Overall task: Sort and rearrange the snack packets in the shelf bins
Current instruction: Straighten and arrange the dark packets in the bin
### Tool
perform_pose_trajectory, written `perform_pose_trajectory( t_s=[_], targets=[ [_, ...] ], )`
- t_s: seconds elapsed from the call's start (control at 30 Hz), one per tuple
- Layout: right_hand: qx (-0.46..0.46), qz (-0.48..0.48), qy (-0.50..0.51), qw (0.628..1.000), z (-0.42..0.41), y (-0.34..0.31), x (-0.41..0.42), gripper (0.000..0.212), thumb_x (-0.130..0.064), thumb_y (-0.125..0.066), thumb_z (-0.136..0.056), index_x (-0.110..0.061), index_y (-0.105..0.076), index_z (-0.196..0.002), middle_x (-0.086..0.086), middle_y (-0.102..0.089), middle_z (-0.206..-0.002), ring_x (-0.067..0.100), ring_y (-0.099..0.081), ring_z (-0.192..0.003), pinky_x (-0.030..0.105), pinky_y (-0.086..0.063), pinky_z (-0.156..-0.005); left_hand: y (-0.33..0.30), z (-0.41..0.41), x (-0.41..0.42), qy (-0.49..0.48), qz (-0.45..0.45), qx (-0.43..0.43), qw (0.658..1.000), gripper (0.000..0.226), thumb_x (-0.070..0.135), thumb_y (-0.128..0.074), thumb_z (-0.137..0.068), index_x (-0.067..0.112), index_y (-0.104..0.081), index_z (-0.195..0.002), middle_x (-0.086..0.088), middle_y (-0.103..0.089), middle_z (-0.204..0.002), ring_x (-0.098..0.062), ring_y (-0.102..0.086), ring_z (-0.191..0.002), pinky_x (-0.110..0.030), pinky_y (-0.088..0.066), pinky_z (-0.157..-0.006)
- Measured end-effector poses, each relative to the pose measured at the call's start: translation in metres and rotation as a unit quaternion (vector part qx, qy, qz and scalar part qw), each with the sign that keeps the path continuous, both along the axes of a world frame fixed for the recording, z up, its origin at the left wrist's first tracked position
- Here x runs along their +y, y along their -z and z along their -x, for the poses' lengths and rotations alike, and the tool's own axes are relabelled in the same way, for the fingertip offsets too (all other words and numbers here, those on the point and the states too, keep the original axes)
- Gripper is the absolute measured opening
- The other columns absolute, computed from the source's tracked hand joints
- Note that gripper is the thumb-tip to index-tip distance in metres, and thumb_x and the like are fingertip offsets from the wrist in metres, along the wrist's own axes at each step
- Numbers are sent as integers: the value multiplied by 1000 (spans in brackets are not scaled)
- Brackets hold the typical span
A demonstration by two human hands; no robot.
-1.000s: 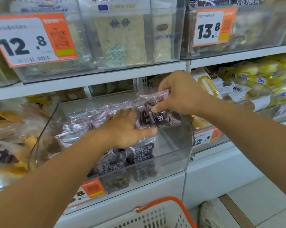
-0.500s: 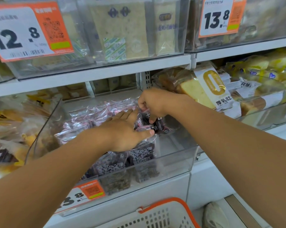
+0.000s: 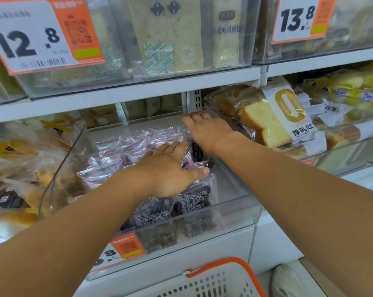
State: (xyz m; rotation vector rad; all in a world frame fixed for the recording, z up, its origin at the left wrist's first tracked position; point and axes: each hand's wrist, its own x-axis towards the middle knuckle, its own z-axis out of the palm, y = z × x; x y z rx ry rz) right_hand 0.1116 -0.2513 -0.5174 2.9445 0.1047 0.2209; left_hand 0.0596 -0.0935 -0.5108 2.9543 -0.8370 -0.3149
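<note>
Where the clear shelf bin (image 3: 234,202) stands — pink-and-dark snack packets (image 3: 125,153) piled inside; left hand (image 3: 168,174) flat on them, fingers straight; right hand (image 3: 209,133) reaching behind the pile, its fingers' state — cannot tell.

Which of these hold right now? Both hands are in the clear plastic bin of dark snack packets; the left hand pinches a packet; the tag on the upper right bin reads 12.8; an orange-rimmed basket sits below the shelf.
1. Both hands are in the clear plastic bin of dark snack packets. True.
2. The left hand pinches a packet. False: it lies flat on the packets, fingers straight.
3. The price tag on the upper right bin reads 12.8. False: it reads 13.8.
4. An orange-rimmed white basket sits below the shelf. True.
5. The right hand lifts the sliced bread loaf. False: it reaches beside it.
</note>
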Motion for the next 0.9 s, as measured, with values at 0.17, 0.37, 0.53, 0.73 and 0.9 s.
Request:
perform_pose_trajectory(
  t_s=[0.17,0.37,0.53,0.73,0.9],
  targets=[
    [11,35,10,999,6,-2,-1,81,-4,-77,-77,-13,-37,-147,9,-42,-146,32,-39,-137,46,-43,-105,2,-1,1,5,13,-5,1000,91,78,-30,-89,31,8,-157,8,9,-166,-17,5,-153,-44,-5,-124],
    [-93,74,-17,993,6,1,-1,51,-4,-73,-82,-18,-60,-128,9,-56,-133,32,-49,-128,48,-42,-103,5,-3,-2,6,17,-11,1000,92,78,-29,-88,29,6,-158,6,8,-166,-17,3,-153,-45,-6,-124],
    [-151,-27,18,988,13,-7,-4,55,6,-67,-81,-12,-54,-131,13,-57,-125,35,-55,-119,43,-51,-89,6,-3,-2,0,28,-14,1000,92,78,-31,-88,29,4,-158,5,3,-167,-18,1,-153,-45,-7,-124],
    [-52,-121,5,991,23,-7,-5,18,-11,-72,-83,-16,-61,-95,5,-66,-101,28,-66,-96,35,-54,-77,8,-6,0,7,39,-13,999,93,79,-32,-88,30,2,-159,6,2,-167,-18,0,-153,-46,-8,-124],
    [95,-174,-5,980,22,-11,-9,47,5,-55,-88,-21,-61,-127,6,-62,-128,25,-60,-114,38,-52,-97,10,-11,0,6,49,-17,999,93,80,-34,-87,31,-1,-159,6,-2,-167,-18,-4,-153,-47,-11,-123]
  ],
)
